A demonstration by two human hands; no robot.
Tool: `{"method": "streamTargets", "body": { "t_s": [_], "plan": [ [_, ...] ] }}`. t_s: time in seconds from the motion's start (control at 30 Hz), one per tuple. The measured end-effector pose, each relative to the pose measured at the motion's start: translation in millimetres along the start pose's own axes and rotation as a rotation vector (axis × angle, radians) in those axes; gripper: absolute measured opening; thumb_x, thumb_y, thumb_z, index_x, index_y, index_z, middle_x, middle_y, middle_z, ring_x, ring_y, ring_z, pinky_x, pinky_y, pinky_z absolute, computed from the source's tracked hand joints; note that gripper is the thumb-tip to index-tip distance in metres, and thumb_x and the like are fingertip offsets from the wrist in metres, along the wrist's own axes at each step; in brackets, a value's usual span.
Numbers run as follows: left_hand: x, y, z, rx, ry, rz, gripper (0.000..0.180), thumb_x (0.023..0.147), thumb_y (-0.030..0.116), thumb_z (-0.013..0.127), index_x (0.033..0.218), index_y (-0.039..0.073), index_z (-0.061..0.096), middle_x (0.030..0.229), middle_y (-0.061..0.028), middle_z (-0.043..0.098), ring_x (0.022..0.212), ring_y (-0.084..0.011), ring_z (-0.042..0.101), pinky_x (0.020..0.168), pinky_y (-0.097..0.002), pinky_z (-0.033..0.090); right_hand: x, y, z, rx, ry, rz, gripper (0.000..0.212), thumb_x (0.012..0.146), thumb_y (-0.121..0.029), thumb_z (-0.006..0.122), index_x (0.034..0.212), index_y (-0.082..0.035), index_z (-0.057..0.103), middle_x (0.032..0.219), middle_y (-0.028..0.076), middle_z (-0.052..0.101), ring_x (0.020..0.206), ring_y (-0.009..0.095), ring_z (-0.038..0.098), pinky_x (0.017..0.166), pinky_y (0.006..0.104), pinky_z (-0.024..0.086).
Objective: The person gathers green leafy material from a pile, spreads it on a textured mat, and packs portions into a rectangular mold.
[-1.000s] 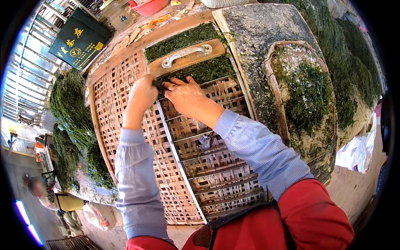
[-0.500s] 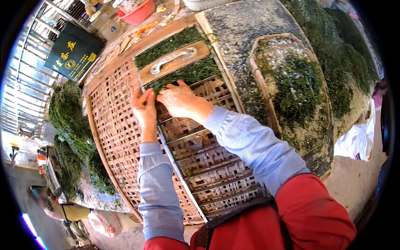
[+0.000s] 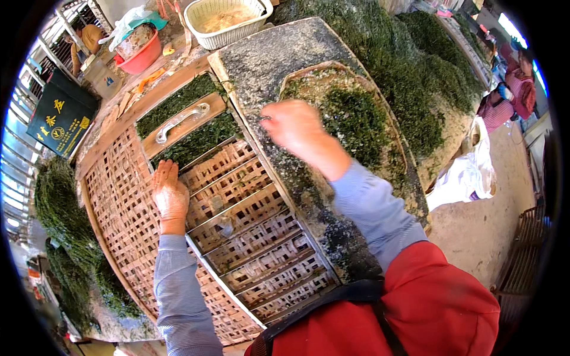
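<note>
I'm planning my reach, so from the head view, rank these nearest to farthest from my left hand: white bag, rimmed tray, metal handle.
From your left hand:
1. Metal handle, just beyond it.
2. Rimmed tray, to the right.
3. White bag, far right.

Left grip (image 3: 170, 193) flat, palm down, right grip (image 3: 293, 124) curled, slightly blurred, hands well apart

Bright red on the garment (image 3: 439, 291) at lower right, fine blue-and-white stripes down the sleeve (image 3: 181, 285) at lower left! Dark green strands (image 3: 199, 141) upper left, tan checkered wickerwork (image 3: 119, 193) far left!
</note>
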State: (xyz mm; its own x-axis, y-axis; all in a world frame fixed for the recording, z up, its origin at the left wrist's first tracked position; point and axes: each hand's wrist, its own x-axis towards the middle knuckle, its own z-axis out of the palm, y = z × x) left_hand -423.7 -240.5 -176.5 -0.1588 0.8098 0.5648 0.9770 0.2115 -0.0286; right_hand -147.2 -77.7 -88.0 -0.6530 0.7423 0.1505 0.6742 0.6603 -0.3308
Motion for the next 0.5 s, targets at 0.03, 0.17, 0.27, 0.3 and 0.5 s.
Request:
{"method": "streamTargets", "body": {
  "t_s": [0.03, 0.17, 0.27, 0.3, 0.5],
  "plan": [
    [0.9, 3.3, 0.6, -0.013, 0.006, -0.004, 0.035, 0.071, -0.003, 0.048, 0.103, 0.002, 0.062, 0.116, -0.0121, 0.058, 0.118, -0.0274, 0.049, 0.1, -0.0408, 0.038, -10.4, 24.4, -10.3, -0.163, 0.045, 0.035, 0.018, 0.085, -0.024, 0.06, 0.085, -0.006, 0.061, 0.07, 0.007, 0.057, 0.063, 0.017, 0.058, 0.048, 0.0242, 0.051],
    [6.5, 14.5, -2.2, -0.006, 0.002, -0.013, 0.034, 0.072, -0.003, 0.051, 0.103, 0.001, 0.061, 0.115, -0.0117, 0.057, 0.116, -0.0271, 0.049, 0.099, -0.0394, 0.04, -49.7, 71.0, -20.7, -0.239, -0.046, -0.014, 0.048, 0.076, -0.023, 0.07, 0.117, -0.007, 0.05, 0.106, 0.014, 0.054, 0.08, 0.024, 0.061, 0.067, 0.0354, 0.054],
    [2.3, 9.9, -7.5, 0.028, 0.034, -0.016, 0.035, 0.072, -0.003, 0.051, 0.105, 0.002, 0.061, 0.114, -0.0115, 0.058, 0.114, -0.0274, 0.051, 0.098, -0.0385, 0.041, -78.9, 56.1, -28.2, -0.179, -0.084, -0.18, 0.061, 0.068, -0.016, 0.075, 0.122, -0.012, 0.046, 0.106, 0.014, 0.051, 0.084, 0.029, 0.061, 0.07, 0.0388, 0.053],
    [-0.5, 8.7, -2.8, 0.002, 0.125, -0.041, 0.034, 0.072, -0.003, 0.052, 0.104, 0.003, 0.062, 0.114, -0.011, 0.058, 0.112, -0.0271, 0.052, 0.095, -0.0386, 0.042, -89.1, 50.6, -31.5, -0.179, -0.091, -0.207, 0.056, 0.067, -0.014, 0.074, 0.117, -0.013, 0.049, 0.103, 0.013, 0.051, 0.084, 0.03, 0.061, 0.069, 0.0388, 0.052],
    [7.7, 19.4, -7.7, -0.047, 0.069, -0.048, 0.026, 0.071, -0.002, 0.055, 0.094, 0.006, 0.064, 0.108, -0.0062, 0.06, 0.11, -0.024, 0.053, 0.091, -0.0382, 0.044, -75.9, 106.9, 17.0, -0.199, 0.137, 0.124, 0.018, 0.07, -0.002, 0.068, 0.086, -0.006, 0.059, 0.077, 0.011, 0.055, 0.072, 0.027, 0.061, 0.063, 0.0381, 0.052]
  ]
}}
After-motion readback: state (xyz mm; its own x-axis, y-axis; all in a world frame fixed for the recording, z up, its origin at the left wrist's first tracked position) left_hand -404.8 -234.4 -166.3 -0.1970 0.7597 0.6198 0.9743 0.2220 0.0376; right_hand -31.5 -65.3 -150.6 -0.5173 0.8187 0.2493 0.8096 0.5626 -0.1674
